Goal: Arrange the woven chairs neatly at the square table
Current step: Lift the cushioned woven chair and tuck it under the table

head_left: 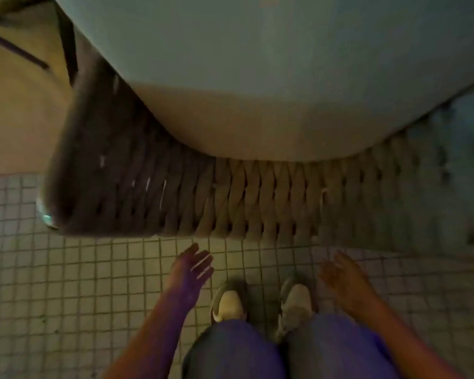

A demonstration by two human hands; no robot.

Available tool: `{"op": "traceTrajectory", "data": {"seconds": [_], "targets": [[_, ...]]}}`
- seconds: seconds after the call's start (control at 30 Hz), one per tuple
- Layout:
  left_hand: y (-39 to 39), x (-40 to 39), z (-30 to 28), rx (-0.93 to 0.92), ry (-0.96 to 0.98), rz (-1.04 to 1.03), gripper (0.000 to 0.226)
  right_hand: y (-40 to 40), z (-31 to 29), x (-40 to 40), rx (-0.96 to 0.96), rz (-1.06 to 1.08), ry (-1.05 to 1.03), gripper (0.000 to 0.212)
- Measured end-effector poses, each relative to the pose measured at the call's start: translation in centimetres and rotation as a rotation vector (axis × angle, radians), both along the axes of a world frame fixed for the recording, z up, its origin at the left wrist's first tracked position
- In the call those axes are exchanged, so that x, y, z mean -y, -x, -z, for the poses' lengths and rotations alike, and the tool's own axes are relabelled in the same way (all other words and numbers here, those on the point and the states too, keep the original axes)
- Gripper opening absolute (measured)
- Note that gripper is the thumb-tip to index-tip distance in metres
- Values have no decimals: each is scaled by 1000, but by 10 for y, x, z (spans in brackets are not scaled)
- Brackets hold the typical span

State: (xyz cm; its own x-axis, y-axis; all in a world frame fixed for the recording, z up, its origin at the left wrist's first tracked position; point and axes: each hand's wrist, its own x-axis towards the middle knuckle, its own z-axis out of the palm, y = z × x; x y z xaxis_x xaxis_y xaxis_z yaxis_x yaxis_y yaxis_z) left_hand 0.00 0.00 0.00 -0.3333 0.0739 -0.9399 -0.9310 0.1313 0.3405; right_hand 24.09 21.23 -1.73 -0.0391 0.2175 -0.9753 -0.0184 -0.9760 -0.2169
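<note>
A woven chair [257, 198] fills the middle of the head view, its curved rope back facing me. Its pale seat cushion [271, 91] spreads across the top of the frame. My left hand [192, 269] hovers just short of the chair's back, fingers apart and holding nothing. To the right, my right hand [342, 274] is likewise spread and empty, a little below the back's lower edge. Neither hand touches the chair. The square table is not in view.
Small square floor tiles [52, 283] cover the ground below the chair. My two light shoes [260, 302] stand between my hands, directly behind the chair. A tan surface with dark bars [25, 50] lies at the upper left.
</note>
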Motion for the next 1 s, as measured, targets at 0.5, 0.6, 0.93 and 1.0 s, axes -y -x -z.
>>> {"op": "traceTrajectory", "data": {"seconds": [0.5,0.6,0.93,1.0], "targets": [[7,-18,161,-54,-214,-81,57,21,130,-13,-143,100,-130,30],[11,-19,164,-60,-234,-96,60,15,133,-13,-161,139,-153,36],[12,-17,165,-80,-282,-77,71,10,129,-15,-185,149,-200,32],[11,-17,154,-83,-271,-80,71,11,117,-15,-164,121,-196,39]]}}
